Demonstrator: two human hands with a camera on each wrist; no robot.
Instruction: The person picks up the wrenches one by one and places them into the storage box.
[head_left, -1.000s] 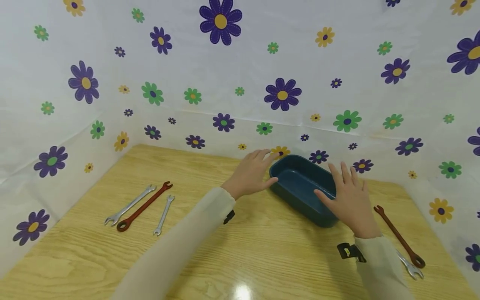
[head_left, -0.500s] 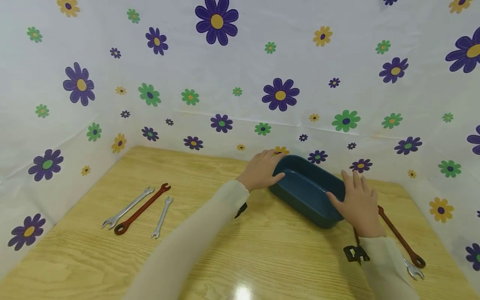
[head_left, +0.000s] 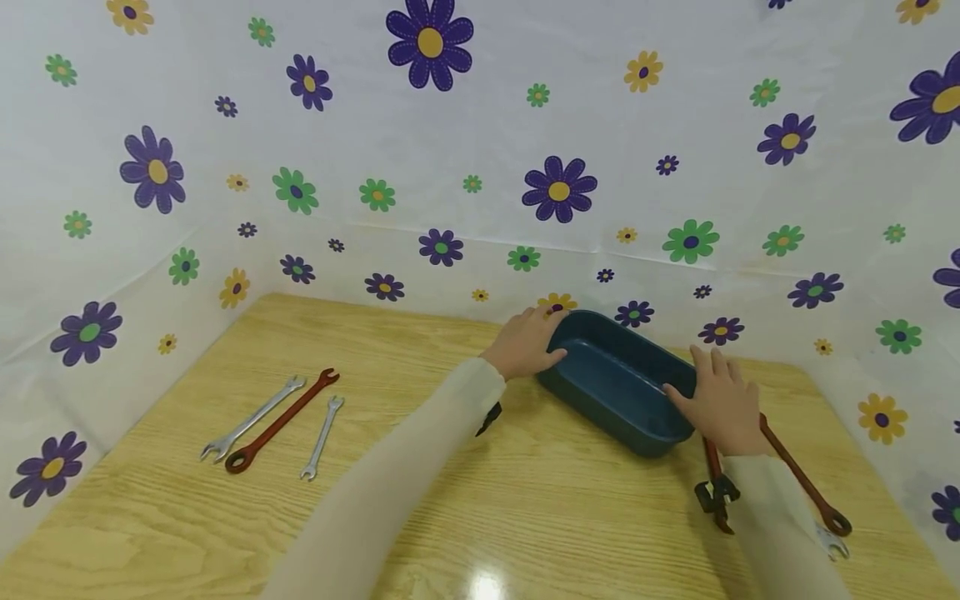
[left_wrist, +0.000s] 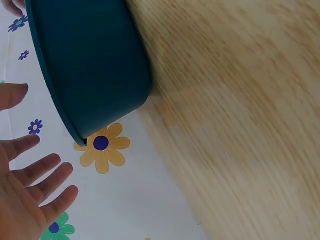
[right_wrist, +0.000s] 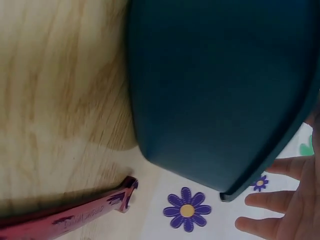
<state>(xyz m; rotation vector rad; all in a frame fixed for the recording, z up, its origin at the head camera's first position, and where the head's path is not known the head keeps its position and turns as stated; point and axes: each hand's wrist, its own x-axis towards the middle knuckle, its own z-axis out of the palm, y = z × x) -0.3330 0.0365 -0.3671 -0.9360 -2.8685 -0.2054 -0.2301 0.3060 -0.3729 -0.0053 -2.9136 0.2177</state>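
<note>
A dark teal rectangular basin [head_left: 611, 392] sits on the wooden table towards the back right. At its left end is my left hand [head_left: 525, 343], palm down with the thumb overlapping the rim. Seen from the left wrist, the fingers [left_wrist: 42, 182] are spread and relaxed beside the basin wall [left_wrist: 90, 60]. My right hand [head_left: 722, 404] is at the opposite end, thumb over the rim and fingers extended outside it. In the right wrist view these straight fingers [right_wrist: 270, 201] are right at the rim. Neither hand curls round anything.
Two silver wrenches [head_left: 255, 417] [head_left: 322, 437] and a red ratchet wrench [head_left: 283, 421] lie at left. Another red ratchet wrench [head_left: 806, 479] and a silver wrench [head_left: 831, 543] lie at far right. A red tool [head_left: 711, 458] is partly hidden by my right wrist. Flowered cloth [head_left: 450, 142] encloses the table.
Both hands have shifted right; the left has closed in on the basin's left end, the right has moved out past its right end. The red tool beneath the right wrist has come into sight.
</note>
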